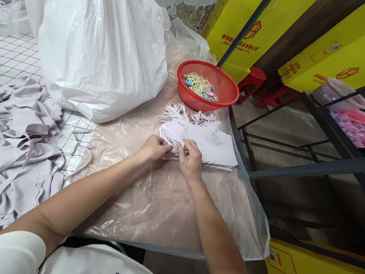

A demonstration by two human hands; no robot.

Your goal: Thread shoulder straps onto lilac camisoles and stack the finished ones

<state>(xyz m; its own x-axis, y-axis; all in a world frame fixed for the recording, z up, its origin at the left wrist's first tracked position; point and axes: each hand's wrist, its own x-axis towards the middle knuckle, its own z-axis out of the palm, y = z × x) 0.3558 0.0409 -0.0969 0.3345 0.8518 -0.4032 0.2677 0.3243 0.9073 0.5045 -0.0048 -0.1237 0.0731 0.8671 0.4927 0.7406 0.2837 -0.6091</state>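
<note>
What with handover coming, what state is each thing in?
Left hand: pinched at cloth edge
Right hand: closed on cloth
Cloth: layered, straps bunched
Heap: loose, tangled
Basket: upright, partly filled
Bag: bulging
Sheet: spread, wrinkled
Boxes: open or shut unclear
Stools: upright

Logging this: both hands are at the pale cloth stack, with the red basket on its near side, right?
Not quite: the head view shows the red basket on the far side of the cloth stack. The left hand and right hand are indeed at the stack.
</note>
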